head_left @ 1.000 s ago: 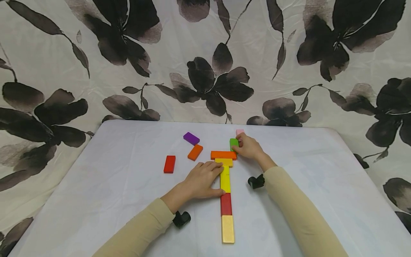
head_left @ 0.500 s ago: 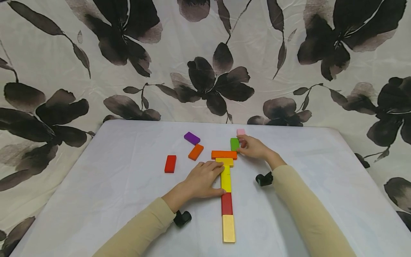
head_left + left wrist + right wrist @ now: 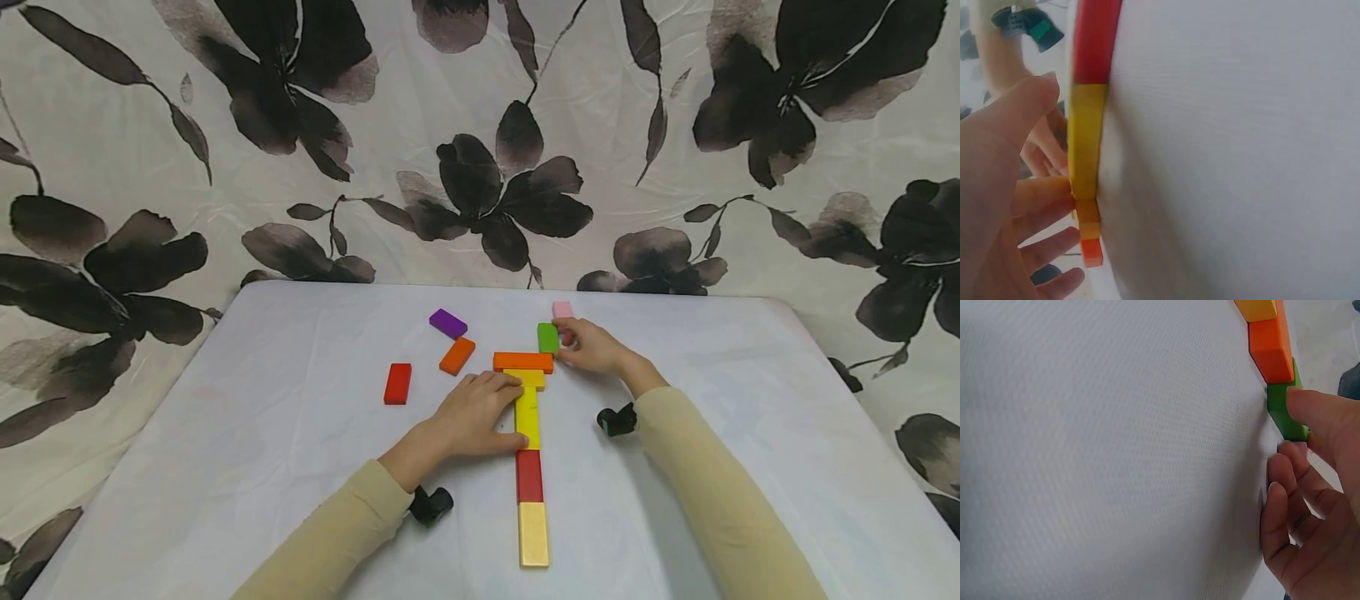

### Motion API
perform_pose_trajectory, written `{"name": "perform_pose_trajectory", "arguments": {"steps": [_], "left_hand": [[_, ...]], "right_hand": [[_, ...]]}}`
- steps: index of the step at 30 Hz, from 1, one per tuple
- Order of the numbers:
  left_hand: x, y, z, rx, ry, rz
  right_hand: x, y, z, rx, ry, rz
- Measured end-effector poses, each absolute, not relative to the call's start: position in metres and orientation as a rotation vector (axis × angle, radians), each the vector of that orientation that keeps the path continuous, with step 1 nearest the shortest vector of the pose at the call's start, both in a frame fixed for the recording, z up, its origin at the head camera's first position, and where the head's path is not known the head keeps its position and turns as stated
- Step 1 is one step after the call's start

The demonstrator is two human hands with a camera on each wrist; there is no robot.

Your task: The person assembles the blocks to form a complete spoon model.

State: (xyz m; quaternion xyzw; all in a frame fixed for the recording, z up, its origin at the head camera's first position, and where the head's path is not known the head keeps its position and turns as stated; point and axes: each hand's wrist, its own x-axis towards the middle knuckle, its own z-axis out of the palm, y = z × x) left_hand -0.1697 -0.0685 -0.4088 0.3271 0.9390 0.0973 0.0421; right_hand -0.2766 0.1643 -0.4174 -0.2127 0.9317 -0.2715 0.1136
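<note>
My left hand (image 3: pixel 476 417) rests beside a column of flat blocks, its fingertips and thumb touching the yellow block (image 3: pixel 528 421) with fingers loosely spread. Below that block lie a dark red block (image 3: pixel 528 477) and a gold block (image 3: pixel 533 535). Above it, a short yellow block (image 3: pixel 534 379) and an orange block (image 3: pixel 522 362) lie crosswise. At the orange block's right end stands a green block (image 3: pixel 547 336), pinched between thumb and finger of my right hand (image 3: pixel 596 346). A pink block (image 3: pixel 562 308) lies just beyond, partly hidden by the right fingers.
Left of the column lie a loose purple block (image 3: pixel 448 323), an orange block (image 3: pixel 457 356) and a red block (image 3: pixel 397 384). The white tabletop (image 3: pixel 247 467) ends at a flowered cloth (image 3: pixel 480 167) behind it.
My right wrist and forearm have swung slightly right, the fingers staying at the green block. The left thumb has shifted slightly up along the yellow block. The blocks look unmoved.
</note>
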Motion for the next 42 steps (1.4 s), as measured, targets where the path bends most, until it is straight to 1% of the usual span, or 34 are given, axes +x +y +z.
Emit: {"name": "perform_pose_trajectory", "arguments": {"steps": [13, 17, 25, 29, 38, 42], "left_hand": [[-0.180, -0.072, -0.413, 0.995, 2.917, 0.555], [-0.186, -0.076, -0.410, 0.944, 3.017, 0.583], [-0.203, -0.089, -0.397, 0.615, 3.212, 0.620], [-0.212, -0.094, -0.394, 0.454, 3.223, 0.664], [-0.228, -0.101, -0.401, 0.190, 3.173, 0.660], [-0.233, -0.103, -0.404, 0.113, 3.154, 0.644]], "right_hand": [[-0.275, 0.164, -0.417, -0.628, 2.739, -0.821], [-0.276, 0.165, -0.419, -0.628, 2.730, -0.841], [-0.275, 0.169, -0.419, -0.698, 2.716, -0.917], [-0.277, 0.169, -0.421, -0.655, 2.715, -0.907], [-0.277, 0.166, -0.421, -0.604, 2.720, -0.858], [-0.277, 0.166, -0.420, -0.605, 2.713, -0.870]]}}
